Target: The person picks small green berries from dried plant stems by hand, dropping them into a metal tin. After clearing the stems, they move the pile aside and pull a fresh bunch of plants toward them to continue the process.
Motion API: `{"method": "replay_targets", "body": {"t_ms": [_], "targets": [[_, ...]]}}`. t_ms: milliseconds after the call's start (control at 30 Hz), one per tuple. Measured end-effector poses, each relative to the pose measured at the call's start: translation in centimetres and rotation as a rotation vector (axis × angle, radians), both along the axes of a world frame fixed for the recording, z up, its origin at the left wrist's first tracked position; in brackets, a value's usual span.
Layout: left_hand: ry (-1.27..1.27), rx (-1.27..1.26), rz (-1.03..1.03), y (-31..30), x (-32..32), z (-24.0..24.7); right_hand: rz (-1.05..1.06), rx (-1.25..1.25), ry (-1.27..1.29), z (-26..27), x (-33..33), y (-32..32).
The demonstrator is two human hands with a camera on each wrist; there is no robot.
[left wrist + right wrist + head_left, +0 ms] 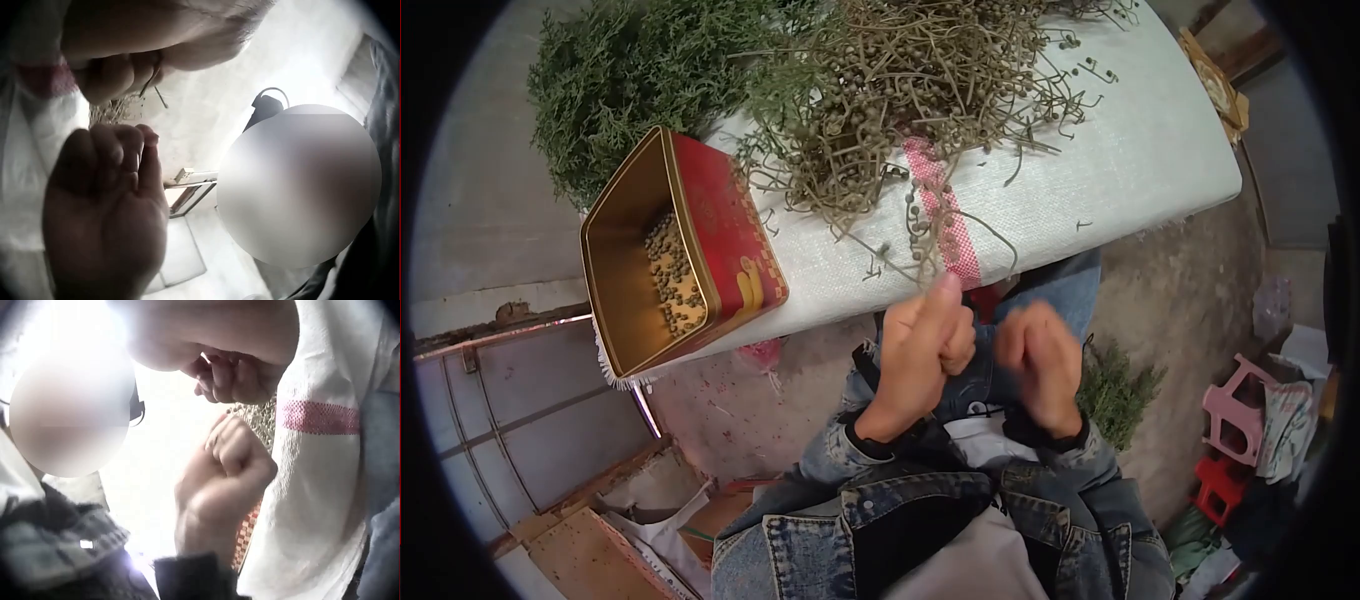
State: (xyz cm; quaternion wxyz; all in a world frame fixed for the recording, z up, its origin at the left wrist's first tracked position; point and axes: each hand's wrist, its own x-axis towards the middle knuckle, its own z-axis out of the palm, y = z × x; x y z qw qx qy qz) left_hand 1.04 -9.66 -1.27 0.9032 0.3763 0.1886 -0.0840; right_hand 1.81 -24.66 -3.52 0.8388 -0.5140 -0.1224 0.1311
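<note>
In the head view my left hand [920, 355] pinches a thin stem with small round pods [918, 225] between thumb and curled index finger. The stem reaches up over the white woven sack [1090, 200]. Just to the right my right hand [1040, 365] hovers apart from it, blurred, its fingers curled in toward the thumb; nothing shows between them. From the left wrist a short piece of stem [150, 82] pokes out below the left fingers, with the right hand [106, 206] opposite. A red and gold tin [730, 230] holds loose round pods [672, 275].
A heap of dry stems with pods [900, 80] covers the back of the sack, beside green feathery sprigs [630, 90]. Another green bunch [1120, 390] lies on the floor at right. A pink stool [1235, 405] and a red stool [1218, 490] stand beyond.
</note>
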Motion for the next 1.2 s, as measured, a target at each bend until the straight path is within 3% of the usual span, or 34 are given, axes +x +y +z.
{"method": "replay_targets", "body": {"t_ms": [33, 167, 467, 567, 600, 700, 867, 967, 1100, 1200], "targets": [[-0.059, 0.172, -0.103, -0.1, -0.1, -0.4, -0.038, 0.015, 0.241, 0.4, 1.0, 0.0], [-0.131, 0.425, -0.183, 0.9, -0.7, -1.4, 0.123, -0.025, 0.423, 1.0, 3.6, -0.3], [-0.216, 0.426, -0.255, 1.5, -1.1, -1.7, 0.096, -0.256, 0.176, 1.4, 4.5, 2.8], [-0.052, 0.109, -0.079, 2.0, -0.6, -1.5, 0.060, -0.439, -0.041, 3.3, 3.4, 2.3], [-0.047, 0.106, -0.080, 1.9, -0.2, -1.1, 0.060, -0.442, -0.037, 3.4, 2.9, 2.0], [-0.180, 0.306, -0.328, 1.4, 2.3, 1.0, 0.168, -0.539, -0.133, 3.4, 1.6, 0.5], [-0.196, 0.393, -0.660, 1.8, 3.7, 1.2, 0.178, -0.517, -0.019, 2.4, 0.9, -1.2], [-0.200, 0.507, -0.873, 2.3, 4.0, 0.5, 0.392, -0.586, -0.002, 2.6, 1.3, -2.2], [-0.181, 0.443, -0.818, 2.6, 4.2, 0.9, 0.217, -0.409, 0.076, 2.0, 0.9, -2.2], [-0.116, 0.295, -0.806, 3.2, 3.8, -0.4, 0.240, -0.410, 0.028, 2.9, 1.5, -2.8]]}}
